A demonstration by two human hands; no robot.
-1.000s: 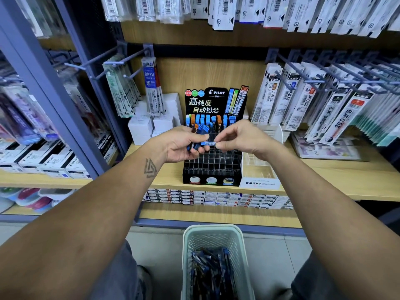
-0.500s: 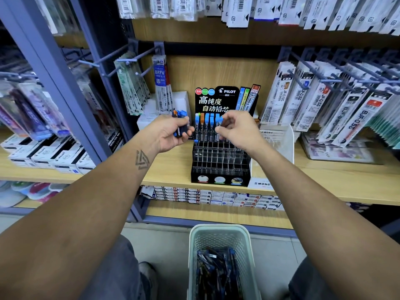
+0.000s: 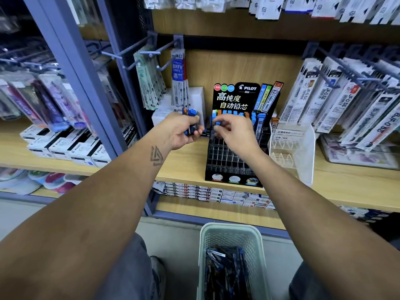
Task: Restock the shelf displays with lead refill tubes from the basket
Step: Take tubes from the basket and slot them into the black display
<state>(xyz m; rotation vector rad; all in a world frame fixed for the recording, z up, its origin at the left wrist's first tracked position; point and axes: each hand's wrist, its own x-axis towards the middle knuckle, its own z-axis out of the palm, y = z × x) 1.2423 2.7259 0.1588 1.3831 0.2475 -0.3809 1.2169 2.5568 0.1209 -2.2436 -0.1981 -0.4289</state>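
Up at the wooden shelf (image 3: pixel 190 169), our left hand (image 3: pixel 180 133) grips a bundle of blue-capped lead refill tubes (image 3: pixel 190 118) just left of the black slotted Pilot display rack (image 3: pixel 236 161). Our right hand (image 3: pixel 232 132) pinches one blue-capped tube (image 3: pixel 217 123) over its back rows; front slots sit bare. Below, the pale green plastic basket (image 3: pixel 203 245) holds more tubes.

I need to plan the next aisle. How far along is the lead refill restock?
Done: the back rows of the Pilot display rack hold blue and orange tubes. In hand: the right hand pinches a blue-capped tube at those rows, and the left hand grips a bundle of tubes. Left: the front slots look empty, and the basket holds many more tubes.
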